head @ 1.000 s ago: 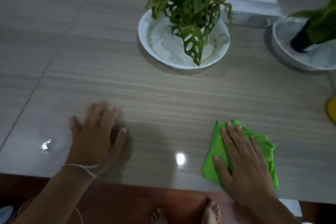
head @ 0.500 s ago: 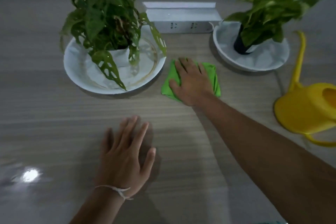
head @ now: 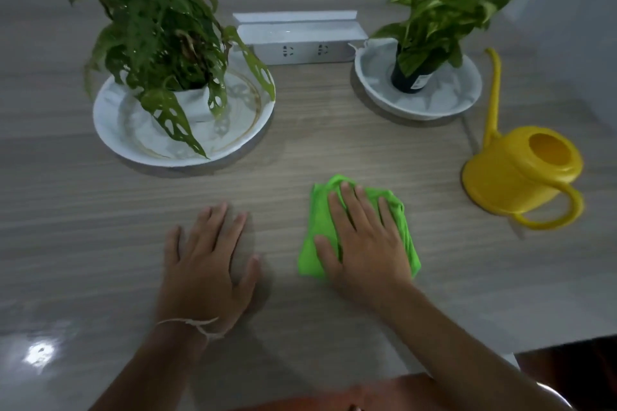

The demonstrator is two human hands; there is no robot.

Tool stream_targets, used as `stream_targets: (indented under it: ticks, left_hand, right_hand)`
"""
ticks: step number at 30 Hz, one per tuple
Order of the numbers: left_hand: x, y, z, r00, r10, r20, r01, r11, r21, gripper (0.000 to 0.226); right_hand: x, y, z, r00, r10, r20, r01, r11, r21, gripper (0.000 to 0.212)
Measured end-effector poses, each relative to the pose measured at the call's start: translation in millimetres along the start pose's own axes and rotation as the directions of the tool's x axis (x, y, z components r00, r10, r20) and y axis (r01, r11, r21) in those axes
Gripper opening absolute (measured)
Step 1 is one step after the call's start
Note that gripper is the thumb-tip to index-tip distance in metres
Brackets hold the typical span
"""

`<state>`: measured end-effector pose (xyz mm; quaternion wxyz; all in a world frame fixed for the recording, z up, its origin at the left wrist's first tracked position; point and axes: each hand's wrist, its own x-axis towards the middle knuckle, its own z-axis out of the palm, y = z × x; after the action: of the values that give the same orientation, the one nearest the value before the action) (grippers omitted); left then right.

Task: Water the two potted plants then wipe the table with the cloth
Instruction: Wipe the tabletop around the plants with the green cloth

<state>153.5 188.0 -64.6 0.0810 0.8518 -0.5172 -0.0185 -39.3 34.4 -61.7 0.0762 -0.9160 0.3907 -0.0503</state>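
Note:
My right hand (head: 362, 242) lies flat on a bright green cloth (head: 314, 257), pressing it onto the wood-grain table (head: 334, 150), fingers spread. My left hand (head: 208, 264) rests flat on the bare table to the cloth's left, holding nothing. A holey-leaved plant (head: 153, 27) in a white pot stands on a white plate (head: 110, 130) at the back left. A smaller leafy plant (head: 444, 7) in a black pot sits in a white saucer (head: 460, 100) at the back right. A yellow watering can (head: 517, 173) stands on the right.
A white power strip box (head: 297, 38) sits between the two plants at the back. The table's near edge (head: 434, 374) runs along the bottom, with reddish floor below. A light glare (head: 40, 354) shows at the near left.
My right hand has pulled the green cloth back from between the two plates toward the near middle of the table. My left hand stays flat on the table.

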Motion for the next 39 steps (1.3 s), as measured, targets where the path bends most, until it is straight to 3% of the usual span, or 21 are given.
stream_targets:
  ticks: [3,5,9,15,18,21,23,25,30,34,36,39]
  left_hand:
    - [-3.9,0.2,5.7,1.000,-0.009,-0.001,0.009,1.000,-0.013,0.068]
    - [-9.2,0.4,8.4,1.000,-0.018,0.011,0.018,1.000,-0.020,0.069]
    - [-6.7,1.7,6.5,0.999,-0.038,0.035,0.039,0.999,-0.008,0.071]
    - [-2.5,0.0,2.1,0.999,-0.017,0.033,0.017,1.000,-0.018,0.072]
    - [-3.3,-1.0,2.8,0.999,-0.016,0.040,0.016,1.000,-0.005,0.073]
    - [-2.7,-0.8,3.8,0.999,-0.016,0.030,0.016,1.000,-0.015,0.074]
    - [-2.2,0.2,3.9,1.000,-0.016,0.023,0.016,1.000,-0.013,0.074]
    - [-1.0,0.3,4.0,1.000,-0.013,0.025,0.013,1.000,-0.003,0.075]
    - [-3.3,1.8,4.8,1.000,-0.012,0.025,0.012,1.000,0.007,0.076]
    - [-0.7,-1.7,6.3,0.999,-0.016,0.039,0.014,0.999,0.031,0.075]
    - [-1.0,-2.4,5.8,0.999,-0.009,0.041,0.008,0.999,0.037,0.075]
    - [-0.4,-1.4,3.6,0.999,-0.015,0.041,0.015,1.000,0.009,0.077]
  right_hand:
    - [-45.8,32.3,-4.0,1.000,-0.015,-0.015,0.015,1.000,-0.007,0.074]
    - [-46.1,56.6,-9.5,0.998,0.064,-0.012,-0.065,0.997,-0.033,0.074]
    - [7.5,87.1,-15.8,0.959,0.282,0.004,-0.281,0.957,-0.066,0.071]
    - [65.3,71.7,-13.3,0.908,0.411,0.076,-0.403,0.909,-0.102,0.073]
    - [36.0,30.0,-4.7,0.948,0.315,0.038,-0.311,0.947,-0.085,0.074]
    - [-37.2,-7.3,-0.3,0.998,0.064,0.026,-0.062,0.996,-0.066,0.074]
    - [-86.4,-3.3,-1.5,0.998,-0.047,0.039,0.049,0.997,-0.059,0.073]
    - [-108.4,27.0,-6.1,0.998,-0.064,0.023,0.065,0.996,-0.059,0.072]
    - [-73.1,94.1,-15.6,0.971,0.240,0.024,-0.236,0.965,-0.115,0.079]
    - [-0.7,73.1,-13.0,0.886,0.464,0.017,-0.461,0.884,-0.084,0.077]
    - [11.0,34.6,-5.8,0.919,0.390,0.050,-0.387,0.919,-0.071,0.076]
    - [-25.1,-13.4,1.4,0.996,0.084,0.035,-0.082,0.995,-0.053,0.076]
